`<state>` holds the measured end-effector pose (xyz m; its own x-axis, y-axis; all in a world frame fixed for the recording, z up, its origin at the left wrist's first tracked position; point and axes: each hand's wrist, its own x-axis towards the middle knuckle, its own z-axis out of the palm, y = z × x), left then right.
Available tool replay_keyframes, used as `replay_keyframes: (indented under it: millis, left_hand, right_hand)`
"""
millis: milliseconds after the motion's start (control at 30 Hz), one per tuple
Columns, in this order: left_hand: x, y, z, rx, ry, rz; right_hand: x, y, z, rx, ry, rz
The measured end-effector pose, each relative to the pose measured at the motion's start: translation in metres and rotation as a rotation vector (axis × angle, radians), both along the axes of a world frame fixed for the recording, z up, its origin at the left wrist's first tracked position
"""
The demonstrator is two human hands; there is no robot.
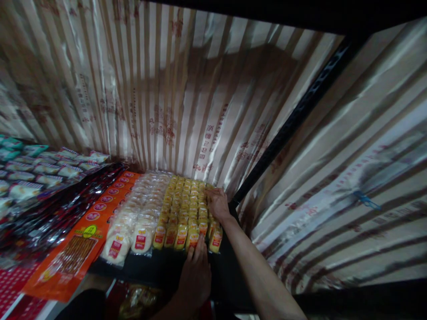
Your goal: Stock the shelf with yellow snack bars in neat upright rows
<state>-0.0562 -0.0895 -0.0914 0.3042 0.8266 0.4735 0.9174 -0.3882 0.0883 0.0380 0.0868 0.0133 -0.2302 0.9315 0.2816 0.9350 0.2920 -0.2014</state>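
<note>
Red labels [181,238]: print illegible | yellow packets [183,209]: glossy, in rows | left hand [196,273] at front, right hand [218,203] alongside; whether fingers grip, cannot tell

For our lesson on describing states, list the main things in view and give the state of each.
Yellow packs: wrapped, in rows.
Left hand: fingers extended, at front yellow packs.
Right hand: at the yellow packs' right edge; grip unclear.
White packs: wrapped, in two rows.
Orange packs: overlapping.
Dark packs: overlapping.
Curtain: hanging in folds.
</note>
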Motion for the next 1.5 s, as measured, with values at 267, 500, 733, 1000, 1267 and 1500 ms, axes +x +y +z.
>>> replay_keyframes:
  millis: [267, 500, 733, 1000, 1267, 1500]
  left_hand:
    - [0.002, 0.002, -0.006, 0.062, -0.003, 0.023]
    - [0.002, 0.001, -0.005, 0.092, -0.014, 0.043]
    - [0.004, 0.003, -0.009, 0.130, 0.004, 0.060]
    - [0.005, 0.005, -0.009, 0.180, -0.022, 0.077]
    - [0.006, 0.007, -0.016, 0.196, -0.035, 0.075]
    - [0.011, 0.012, -0.022, 0.276, -0.064, 0.122]
  right_hand:
    - [-0.008, 0.014, -0.008, -0.067, -0.032, 0.048]
    - [-0.003, 0.026, -0.013, -0.029, -0.020, -0.039]
    - [-0.001, 0.039, -0.008, -0.036, -0.040, -0.029]
    - [-0.008, 0.050, -0.012, -0.068, -0.057, -0.036]
    - [-0.003, 0.058, -0.011, -0.056, -0.065, -0.031]
    - [-0.001, 0.072, -0.014, -0.011, -0.053, 0.008]
